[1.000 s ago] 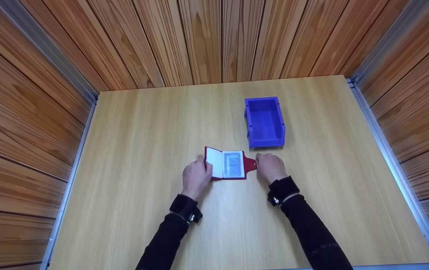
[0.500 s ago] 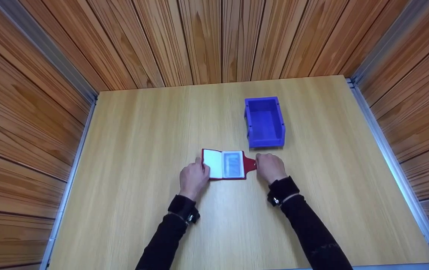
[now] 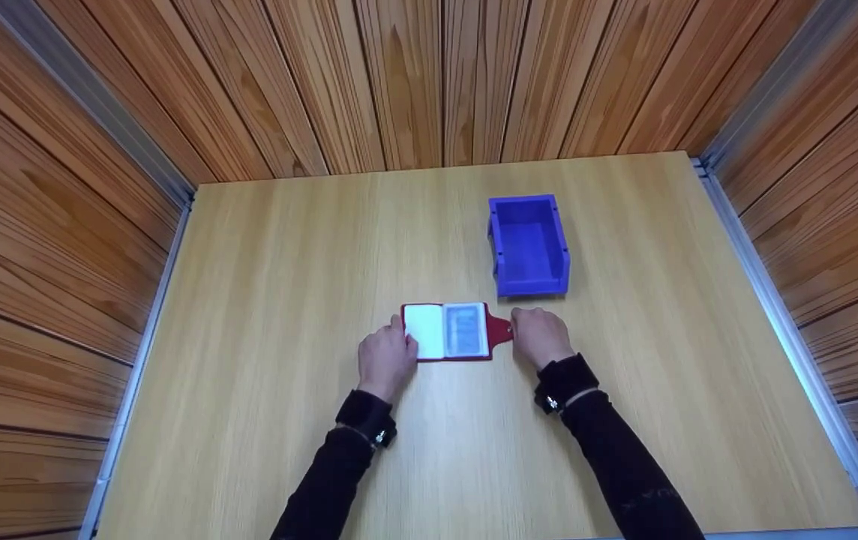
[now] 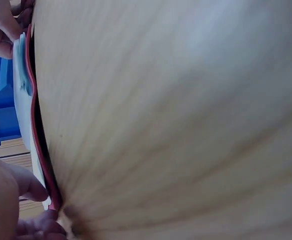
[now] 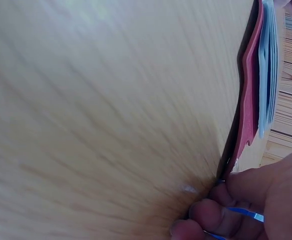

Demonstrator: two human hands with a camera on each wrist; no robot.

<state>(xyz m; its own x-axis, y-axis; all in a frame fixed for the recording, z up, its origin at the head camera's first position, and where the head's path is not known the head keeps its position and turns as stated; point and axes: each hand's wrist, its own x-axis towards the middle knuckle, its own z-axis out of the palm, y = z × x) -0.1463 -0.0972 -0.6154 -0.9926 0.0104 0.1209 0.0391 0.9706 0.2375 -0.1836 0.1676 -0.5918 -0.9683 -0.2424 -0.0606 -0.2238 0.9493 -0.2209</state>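
One blue plastic bin (image 3: 529,251) stands beyond the red card wallet (image 3: 444,331), its smooth floor in view; inside the wallet I see pale, translucent sleeves (image 3: 465,330). It lies spread open on the wood-grain bench (image 3: 286,300), long axis left to right, tapered flap (image 3: 499,330) pointing right. The left hand (image 3: 387,358) has fingers pinching the cover's outer edge; the right hand (image 3: 543,336) has fingers clamped on the flap's tip.
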